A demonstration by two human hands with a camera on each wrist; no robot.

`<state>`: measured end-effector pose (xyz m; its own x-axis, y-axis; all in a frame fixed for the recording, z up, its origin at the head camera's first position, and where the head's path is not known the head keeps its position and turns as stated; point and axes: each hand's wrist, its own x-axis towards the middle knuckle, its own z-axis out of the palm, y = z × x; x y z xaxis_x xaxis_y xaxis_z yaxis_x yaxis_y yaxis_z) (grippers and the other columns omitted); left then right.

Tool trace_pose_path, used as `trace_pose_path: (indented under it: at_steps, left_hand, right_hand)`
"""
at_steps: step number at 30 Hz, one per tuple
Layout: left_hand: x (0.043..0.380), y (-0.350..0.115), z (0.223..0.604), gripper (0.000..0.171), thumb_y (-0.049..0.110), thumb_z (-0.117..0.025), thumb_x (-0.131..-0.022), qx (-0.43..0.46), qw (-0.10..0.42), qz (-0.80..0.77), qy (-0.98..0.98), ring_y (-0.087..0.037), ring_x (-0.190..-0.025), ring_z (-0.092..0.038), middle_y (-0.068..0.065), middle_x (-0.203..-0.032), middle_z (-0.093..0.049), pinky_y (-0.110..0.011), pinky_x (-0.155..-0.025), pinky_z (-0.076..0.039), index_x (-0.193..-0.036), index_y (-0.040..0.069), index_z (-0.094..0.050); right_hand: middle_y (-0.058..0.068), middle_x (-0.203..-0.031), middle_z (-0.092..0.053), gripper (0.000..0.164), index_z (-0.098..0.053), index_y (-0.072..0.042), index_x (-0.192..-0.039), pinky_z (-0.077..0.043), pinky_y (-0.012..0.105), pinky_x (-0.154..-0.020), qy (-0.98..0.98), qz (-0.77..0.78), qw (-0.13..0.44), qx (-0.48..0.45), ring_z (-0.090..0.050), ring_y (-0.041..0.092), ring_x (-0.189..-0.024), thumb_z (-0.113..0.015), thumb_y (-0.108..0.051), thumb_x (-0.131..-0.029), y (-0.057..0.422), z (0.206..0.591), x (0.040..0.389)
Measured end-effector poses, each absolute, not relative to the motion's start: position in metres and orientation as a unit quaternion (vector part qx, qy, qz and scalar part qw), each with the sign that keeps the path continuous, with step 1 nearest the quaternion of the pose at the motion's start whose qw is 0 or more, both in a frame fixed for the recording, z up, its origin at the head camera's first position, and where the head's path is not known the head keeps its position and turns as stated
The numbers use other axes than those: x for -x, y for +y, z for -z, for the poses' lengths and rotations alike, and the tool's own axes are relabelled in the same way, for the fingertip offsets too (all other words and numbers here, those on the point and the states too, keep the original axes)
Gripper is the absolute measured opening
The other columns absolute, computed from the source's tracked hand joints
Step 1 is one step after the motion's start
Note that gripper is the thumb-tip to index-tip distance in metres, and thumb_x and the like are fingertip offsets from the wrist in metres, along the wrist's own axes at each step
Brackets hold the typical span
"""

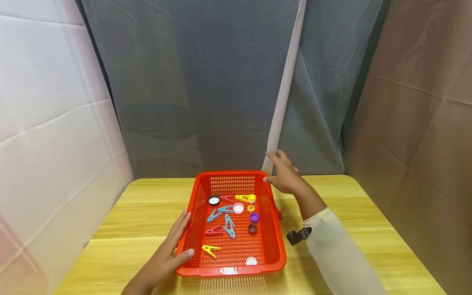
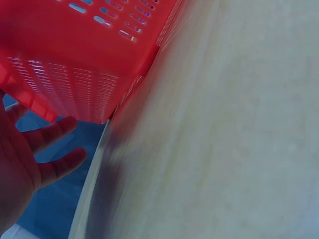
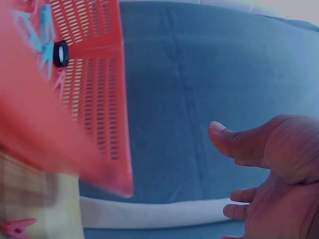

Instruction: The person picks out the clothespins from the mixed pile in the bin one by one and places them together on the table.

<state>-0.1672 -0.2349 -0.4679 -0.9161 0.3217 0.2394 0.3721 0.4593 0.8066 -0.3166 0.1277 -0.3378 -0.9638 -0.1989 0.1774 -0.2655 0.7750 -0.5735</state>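
Unclenched, the left hand (image 1: 167,254) rests against the red basket (image 1: 206,271), seemingly steadying it; the right hand (image 1: 284,176), fingers apart, holding nothing, hangs beside its far corner.

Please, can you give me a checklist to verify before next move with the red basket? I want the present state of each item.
1. Right grip free of objects: ok, open and holding nothing.
2. Right grip on the red basket: not ok, a gap shows in the right wrist view.
3. Left grip pressing firmly on the basket's left side: cannot tell, though it lies along it.
4. Every clip inside: not ok, a red clip lies outside, on the table.
5. Purple cap inside: ok.
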Motion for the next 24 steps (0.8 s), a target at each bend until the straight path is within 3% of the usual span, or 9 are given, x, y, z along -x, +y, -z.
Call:
trace_pose_path:
  at_steps: [6,9,13,18,24]
  left_hand:
    - [0.167,-0.232,0.467,0.085,0.022,-0.064,-0.095,0.212,0.039,0.47,-0.856,-0.044,-0.15,-0.006,-0.001,-0.169,0.001,-0.074,-0.1,-0.034,-0.161,0.027,-0.011]
    - [0.168,-0.231,0.467,0.084,0.021,-0.063,-0.095,0.217,0.04,0.472,-0.853,-0.047,-0.149,-0.005,-0.003,-0.169,0.001,-0.075,-0.1,-0.033,-0.161,0.026,-0.01]
    - [0.168,-0.23,0.467,0.084,0.021,-0.063,-0.095,0.221,0.039,0.474,-0.852,-0.048,-0.149,-0.004,-0.005,-0.169,0.001,-0.076,-0.098,-0.034,-0.161,0.026,-0.01]
    - [0.169,-0.229,0.468,0.085,0.021,-0.064,-0.095,0.222,0.044,0.473,-0.851,-0.047,-0.149,-0.005,-0.003,-0.169,0.001,-0.077,-0.098,-0.034,-0.161,0.025,-0.011]
    - [0.169,-0.227,0.469,0.084,0.021,-0.063,-0.095,0.223,0.045,0.474,-0.851,-0.046,-0.15,-0.005,0.001,-0.169,0.001,-0.076,-0.1,-0.033,-0.161,0.024,-0.011]
  right_hand:
    - [0.012,-0.166,-0.012,0.085,-0.03,-0.026,-0.156,-0.015,0.076,-0.111,-0.937,-0.318,0.052,-0.137,-0.02,0.04,-0.15,-0.077,-0.021,-0.085,0.115,0.321,0.321]
    - [0.012,-0.166,-0.014,0.085,-0.03,-0.025,-0.156,-0.02,0.072,-0.113,-0.931,-0.335,0.039,-0.14,-0.021,0.04,-0.15,-0.078,-0.023,-0.085,0.108,0.319,0.324]
    - [0.012,-0.166,-0.014,0.085,-0.028,-0.023,-0.156,-0.032,0.062,-0.114,-0.917,-0.369,0.016,-0.152,-0.023,0.039,-0.15,-0.076,-0.026,-0.087,0.096,0.323,0.329]
    - [0.012,-0.163,-0.023,0.08,-0.031,-0.019,-0.156,-0.03,0.057,-0.117,-0.902,-0.398,-0.006,-0.166,-0.027,0.035,-0.149,-0.075,-0.029,-0.089,0.078,0.332,0.334]
    - [0.011,-0.159,-0.034,0.074,-0.037,-0.018,-0.153,-0.037,0.054,-0.114,-0.892,-0.416,-0.043,-0.169,-0.035,0.035,-0.146,-0.073,-0.031,-0.09,0.06,0.348,0.339]
